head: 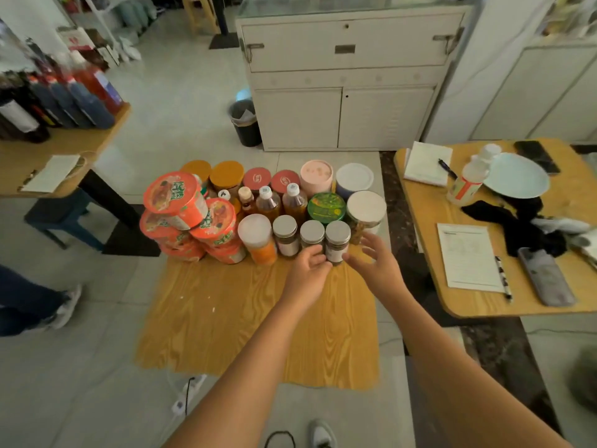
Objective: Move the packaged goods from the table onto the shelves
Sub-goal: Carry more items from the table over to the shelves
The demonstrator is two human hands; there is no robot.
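Packaged goods crowd the far half of a low wooden table [258, 318]: stacked red noodle cups [176, 200], capped bottles [268, 202], a green-lidded tin [326, 206], and wide jars. At the front of the group stand three small silver-lidded jars. My left hand [307, 273] curls round the lower part of the middle jar [312, 233]. My right hand [376, 260] hovers with fingers spread just right of the rightmost small jar [338, 237], in front of a white-lidded clear jar [366, 210]. No shelves can be made out.
A white cabinet [342, 76] and black bin [247, 124] stand behind the table. On the right, another table [426, 240] holds papers, a plate, a bottle and phones. At the left, a table [64, 147] carries dark bottles. A person's leg [32, 305] is at the left edge.
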